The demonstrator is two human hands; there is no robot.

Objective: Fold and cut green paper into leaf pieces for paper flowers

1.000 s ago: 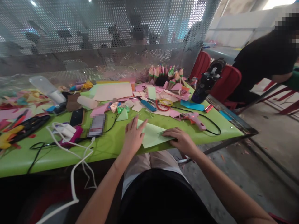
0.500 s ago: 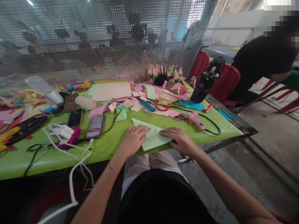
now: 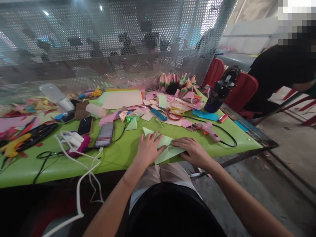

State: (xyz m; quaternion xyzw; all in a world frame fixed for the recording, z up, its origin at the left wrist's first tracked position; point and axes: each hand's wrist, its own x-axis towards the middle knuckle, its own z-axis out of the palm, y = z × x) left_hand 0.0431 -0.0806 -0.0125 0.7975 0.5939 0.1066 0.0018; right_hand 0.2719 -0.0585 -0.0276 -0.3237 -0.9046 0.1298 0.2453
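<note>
A pale green sheet of paper (image 3: 166, 156), folded into a roughly triangular shape, lies flat at the front edge of the green table. My left hand (image 3: 149, 147) rests on its left part with the fingers stretched and spread apart. On the right side, my right hand (image 3: 190, 149) lies with its fingers stretched over the paper's edge, the fingertips near the middle. Both hands press from above and cover parts of the sheet. Just beyond my left hand stands a small green paper piece (image 3: 131, 124).
A pink glue gun (image 3: 209, 130) with a black cord lies to the right. Beyond are a blue cutter (image 3: 158, 114), red-handled scissors (image 3: 174, 115), paper cones (image 3: 176, 82) and a dark bottle (image 3: 218, 90). Left are phones (image 3: 105, 135) and white cables (image 3: 78, 187). A person in black (image 3: 278, 69) sits at right.
My left hand has shifted inward over the paper, its thumb now lying closer to the middle. My right hand stays at the right edge. The whole view has swung slightly left.
</note>
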